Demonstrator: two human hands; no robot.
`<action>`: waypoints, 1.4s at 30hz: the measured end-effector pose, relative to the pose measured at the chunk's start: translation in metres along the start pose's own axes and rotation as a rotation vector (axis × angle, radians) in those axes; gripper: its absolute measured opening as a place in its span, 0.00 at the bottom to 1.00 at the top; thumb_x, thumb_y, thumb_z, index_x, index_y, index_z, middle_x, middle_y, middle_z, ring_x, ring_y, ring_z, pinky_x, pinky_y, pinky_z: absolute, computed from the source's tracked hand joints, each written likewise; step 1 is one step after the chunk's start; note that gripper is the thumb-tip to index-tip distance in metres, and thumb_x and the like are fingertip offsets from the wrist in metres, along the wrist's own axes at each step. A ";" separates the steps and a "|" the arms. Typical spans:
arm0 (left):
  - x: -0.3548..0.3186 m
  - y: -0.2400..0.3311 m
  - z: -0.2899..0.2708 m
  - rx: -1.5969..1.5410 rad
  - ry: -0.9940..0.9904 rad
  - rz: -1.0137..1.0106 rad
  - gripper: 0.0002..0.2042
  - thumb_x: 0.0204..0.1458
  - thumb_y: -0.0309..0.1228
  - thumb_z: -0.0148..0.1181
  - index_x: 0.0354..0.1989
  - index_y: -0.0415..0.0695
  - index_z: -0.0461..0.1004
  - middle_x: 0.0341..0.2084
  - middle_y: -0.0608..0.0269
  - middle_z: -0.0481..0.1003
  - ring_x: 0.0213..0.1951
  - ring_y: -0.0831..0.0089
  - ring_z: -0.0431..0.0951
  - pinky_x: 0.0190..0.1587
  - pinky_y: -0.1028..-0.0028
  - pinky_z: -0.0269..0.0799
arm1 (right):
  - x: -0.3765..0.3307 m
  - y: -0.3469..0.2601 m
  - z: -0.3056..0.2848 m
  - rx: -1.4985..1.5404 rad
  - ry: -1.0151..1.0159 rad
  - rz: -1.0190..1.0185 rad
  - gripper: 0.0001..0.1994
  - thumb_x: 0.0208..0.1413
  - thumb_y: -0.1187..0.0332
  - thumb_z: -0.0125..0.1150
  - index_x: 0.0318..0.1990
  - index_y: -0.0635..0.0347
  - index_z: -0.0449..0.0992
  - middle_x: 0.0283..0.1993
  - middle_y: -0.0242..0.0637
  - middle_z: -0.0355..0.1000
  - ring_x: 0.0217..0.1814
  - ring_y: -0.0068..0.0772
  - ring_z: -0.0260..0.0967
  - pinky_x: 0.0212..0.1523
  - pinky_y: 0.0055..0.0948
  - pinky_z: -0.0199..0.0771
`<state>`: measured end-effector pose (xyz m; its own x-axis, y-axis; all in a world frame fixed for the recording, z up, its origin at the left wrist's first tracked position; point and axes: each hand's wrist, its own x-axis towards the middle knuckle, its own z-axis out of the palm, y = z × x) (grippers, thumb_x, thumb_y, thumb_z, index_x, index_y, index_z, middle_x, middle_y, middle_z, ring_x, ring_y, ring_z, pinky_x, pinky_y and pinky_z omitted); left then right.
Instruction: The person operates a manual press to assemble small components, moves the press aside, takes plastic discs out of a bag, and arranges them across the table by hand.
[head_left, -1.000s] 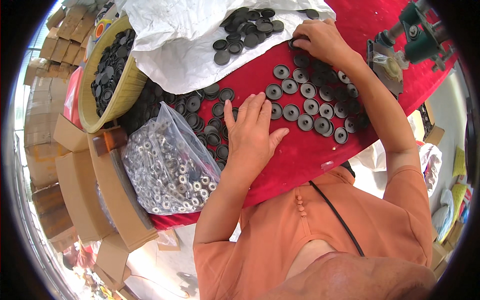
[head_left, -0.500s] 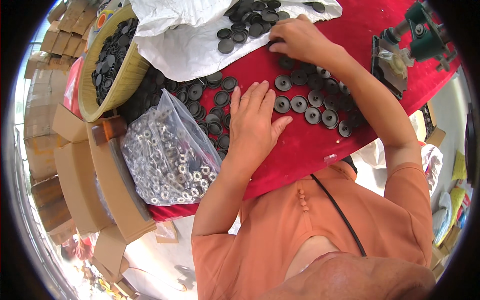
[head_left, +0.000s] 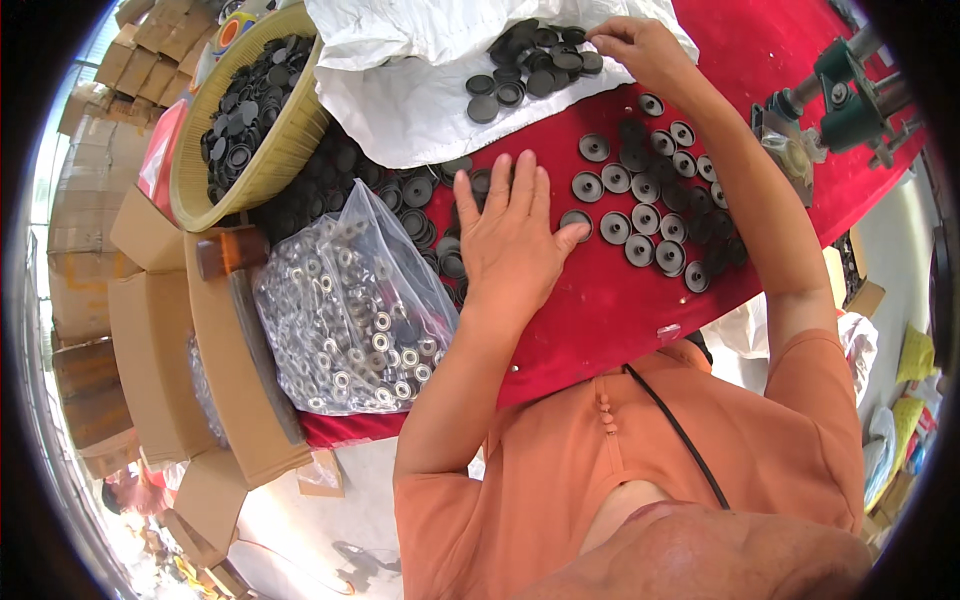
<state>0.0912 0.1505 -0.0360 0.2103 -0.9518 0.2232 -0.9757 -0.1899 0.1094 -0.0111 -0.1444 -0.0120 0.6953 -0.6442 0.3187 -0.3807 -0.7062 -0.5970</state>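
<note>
My left hand (head_left: pixel 512 235) lies flat on the red cloth with fingers spread, holding nothing. Its thumb touches or nearly touches a round black cap with a small centre hub (head_left: pixel 575 222). My right hand (head_left: pixel 645 52) is stretched out at the right edge of a heap of black caps (head_left: pixel 540 62) on a white sack (head_left: pixel 400 120). Its fingertips are slightly apart beside the heap, and I see nothing held. Between my arms, several black caps (head_left: pixel 645 218) lie hub side up in loose rows. More black caps (head_left: pixel 415 192) crowd left of my left hand, partly covered by it.
A clear bag of small metal bearings (head_left: pixel 345 330) rests by my left forearm. Behind it stand a yellow basket of black parts (head_left: pixel 185 175) and an open cardboard box (head_left: pixel 165 370). A green metal machine (head_left: pixel 845 100) stands at the right on the red-covered table (head_left: pixel 590 330).
My right hand has moved from the caps at the sack's edge up to the heap, and its fingers have straightened. My left hand stays flat with fingers spread wider. The whole view has shifted slightly.
</note>
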 end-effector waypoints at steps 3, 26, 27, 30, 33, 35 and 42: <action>-0.012 -0.006 -0.009 0.060 -0.009 -0.065 0.36 0.60 0.58 0.54 0.65 0.39 0.71 0.69 0.55 0.66 0.72 0.57 0.61 0.75 0.43 0.40 | -0.004 -0.008 0.006 -0.017 -0.020 0.028 0.13 0.64 0.65 0.63 0.50 0.63 0.82 0.42 0.40 0.82 0.43 0.32 0.77 0.47 0.32 0.75; -0.019 -0.009 -0.015 0.024 0.149 -0.101 0.26 0.51 0.37 0.70 0.56 0.37 0.74 0.59 0.50 0.72 0.63 0.53 0.70 0.70 0.39 0.51 | -0.034 -0.082 0.030 -0.313 -0.356 -0.289 0.17 0.53 0.58 0.71 0.46 0.55 0.83 0.46 0.40 0.78 0.52 0.43 0.76 0.57 0.45 0.63; -0.017 -0.008 -0.014 0.024 0.143 -0.095 0.26 0.51 0.37 0.70 0.56 0.37 0.74 0.59 0.50 0.72 0.63 0.53 0.70 0.70 0.39 0.51 | -0.026 -0.076 0.042 -0.288 -0.202 -0.318 0.17 0.52 0.58 0.71 0.47 0.55 0.82 0.47 0.40 0.78 0.52 0.43 0.76 0.57 0.44 0.63; -0.018 -0.007 -0.012 0.007 0.156 -0.068 0.27 0.49 0.39 0.71 0.55 0.37 0.75 0.58 0.50 0.72 0.62 0.53 0.70 0.69 0.39 0.52 | -0.011 -0.066 0.070 -0.345 -0.036 -0.348 0.19 0.52 0.59 0.71 0.49 0.55 0.81 0.48 0.40 0.79 0.52 0.44 0.76 0.57 0.44 0.65; -0.018 -0.009 -0.012 -0.022 0.156 -0.078 0.27 0.49 0.39 0.71 0.54 0.37 0.76 0.58 0.50 0.72 0.61 0.52 0.71 0.69 0.39 0.53 | -0.009 -0.066 0.072 -0.287 -0.099 -0.354 0.18 0.52 0.61 0.71 0.49 0.56 0.81 0.46 0.40 0.79 0.52 0.46 0.76 0.56 0.44 0.69; -0.021 -0.010 -0.014 -0.013 0.152 -0.074 0.26 0.49 0.39 0.71 0.54 0.37 0.76 0.58 0.49 0.72 0.61 0.52 0.71 0.68 0.38 0.53 | -0.017 -0.078 0.049 -0.094 -0.336 -0.215 0.18 0.52 0.62 0.72 0.49 0.58 0.81 0.46 0.42 0.79 0.51 0.49 0.77 0.54 0.43 0.72; -0.020 -0.010 -0.014 -0.043 0.130 -0.043 0.26 0.49 0.39 0.71 0.54 0.37 0.75 0.58 0.48 0.72 0.61 0.51 0.71 0.68 0.39 0.54 | -0.058 -0.077 0.040 -0.075 -0.463 -0.451 0.19 0.51 0.63 0.72 0.51 0.58 0.81 0.52 0.41 0.78 0.56 0.45 0.73 0.61 0.42 0.66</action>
<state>0.0976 0.1744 -0.0281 0.2609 -0.9032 0.3408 -0.9626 -0.2169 0.1622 0.0024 -0.0408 -0.0142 0.9814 -0.0981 0.1652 -0.0199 -0.9071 -0.4204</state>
